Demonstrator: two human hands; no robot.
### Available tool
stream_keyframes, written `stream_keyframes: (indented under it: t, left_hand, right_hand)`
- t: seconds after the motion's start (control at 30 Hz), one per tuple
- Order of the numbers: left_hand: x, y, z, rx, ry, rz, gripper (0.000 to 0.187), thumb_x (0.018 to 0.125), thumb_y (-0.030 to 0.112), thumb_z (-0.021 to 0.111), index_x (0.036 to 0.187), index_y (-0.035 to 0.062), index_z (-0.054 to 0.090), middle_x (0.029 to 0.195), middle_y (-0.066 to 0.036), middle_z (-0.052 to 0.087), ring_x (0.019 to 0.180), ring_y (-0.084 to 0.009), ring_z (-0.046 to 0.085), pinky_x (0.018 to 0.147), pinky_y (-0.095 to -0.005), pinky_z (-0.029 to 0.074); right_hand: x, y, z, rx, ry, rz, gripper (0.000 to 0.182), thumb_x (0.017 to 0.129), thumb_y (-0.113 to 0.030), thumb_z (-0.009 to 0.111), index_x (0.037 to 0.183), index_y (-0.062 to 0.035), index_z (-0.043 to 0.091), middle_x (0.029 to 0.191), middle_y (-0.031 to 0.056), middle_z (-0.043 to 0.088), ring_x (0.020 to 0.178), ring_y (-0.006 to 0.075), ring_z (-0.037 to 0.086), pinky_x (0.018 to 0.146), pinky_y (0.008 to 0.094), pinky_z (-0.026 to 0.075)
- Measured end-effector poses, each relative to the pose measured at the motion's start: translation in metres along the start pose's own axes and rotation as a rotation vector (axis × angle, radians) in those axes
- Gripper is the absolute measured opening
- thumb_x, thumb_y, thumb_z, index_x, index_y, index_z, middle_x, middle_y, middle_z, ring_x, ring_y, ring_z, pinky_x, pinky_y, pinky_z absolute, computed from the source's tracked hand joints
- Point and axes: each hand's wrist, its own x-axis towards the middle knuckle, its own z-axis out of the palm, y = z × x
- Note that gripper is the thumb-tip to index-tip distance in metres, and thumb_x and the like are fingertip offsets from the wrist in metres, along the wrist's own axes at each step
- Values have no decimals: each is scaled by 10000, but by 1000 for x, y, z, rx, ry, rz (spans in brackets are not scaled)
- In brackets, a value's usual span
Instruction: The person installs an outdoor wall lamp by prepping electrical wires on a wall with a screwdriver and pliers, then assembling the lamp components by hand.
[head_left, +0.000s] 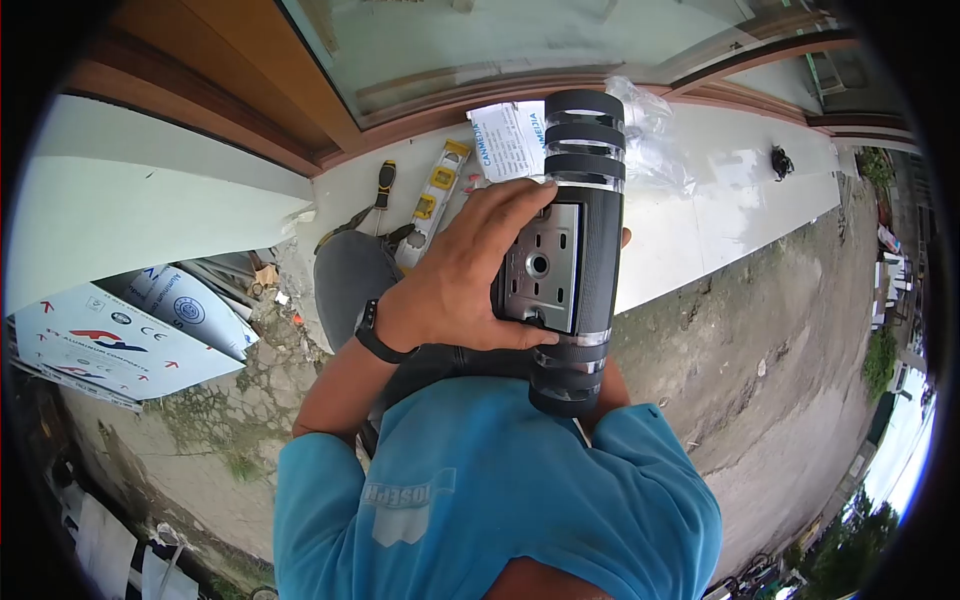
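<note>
A black cylindrical wall lamp [598,260] with clear banded ends is held up before my chest, its back side facing me. Fitted to that back is a slotted metal mounting bracket [540,268] with a round hole in the middle. My left hand [465,270] spans the bracket, thumb at its lower edge and fingers at its upper edge. Behind the lamp, my right hand [627,238] is mostly hidden; only a fingertip shows past the far side, against the lamp body.
On the white ledge [740,165] lie a screwdriver [385,185], a yellow-and-white spirit level [432,205], a printed carton [508,140], clear plastic wrap [650,135] and a small black item [781,160]. Aluminum composite sheets [120,335] lean at left. A framed glass panel [480,50] stands ahead.
</note>
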Motion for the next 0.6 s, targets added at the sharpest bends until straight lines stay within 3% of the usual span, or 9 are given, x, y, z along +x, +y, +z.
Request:
stream_keyframes:
  t: [0.2, 0.23, 0.43, 0.6]
  left_hand:
    - [-13, -11, 0, -98, 14, -29, 1187, 566, 335, 967, 1539, 19, 366, 1509, -220, 442, 1398, -411, 443, 1162, -495, 381]
    - [-16, -15, 0, -109, 2, -31, 1188, 564, 322, 966, 1542, 21, 363, 1512, -218, 440, 1402, -407, 439, 1166, -491, 376]
    - [-29, -25, -13, -82, -85, -107, 1161, 589, 259, 948, 1557, 36, 347, 1523, -214, 420, 1440, -406, 398, 1194, -473, 358]
    - [-35, -18, -1, -127, -50, -93, 1181, 607, 286, 970, 1564, 18, 331, 1516, -216, 431, 1429, -394, 413, 1187, -468, 354]
  right_hand:
    - [6, 4, 2, -87, -2, -108, 1090, 855, -930, 340, 1605, -138, 314, 1546, 168, 454, 1375, 327, 504, 1138, 498, 443]
    - [9, 2, -12, -94, 13, -121, 1124, 844, -934, 363, 1593, -97, 332, 1523, 202, 478, 1359, 344, 524, 1133, 496, 451]
    - [23, -7, -49, -198, -260, -151, 1234, 767, -971, 426, 1557, -25, 373, 1440, 257, 544, 1286, 360, 592, 1100, 470, 491]
    - [8, -1, -38, -190, -167, -148, 1119, 834, -941, 356, 1513, -53, 432, 1386, 202, 580, 1237, 327, 606, 1059, 448, 515]
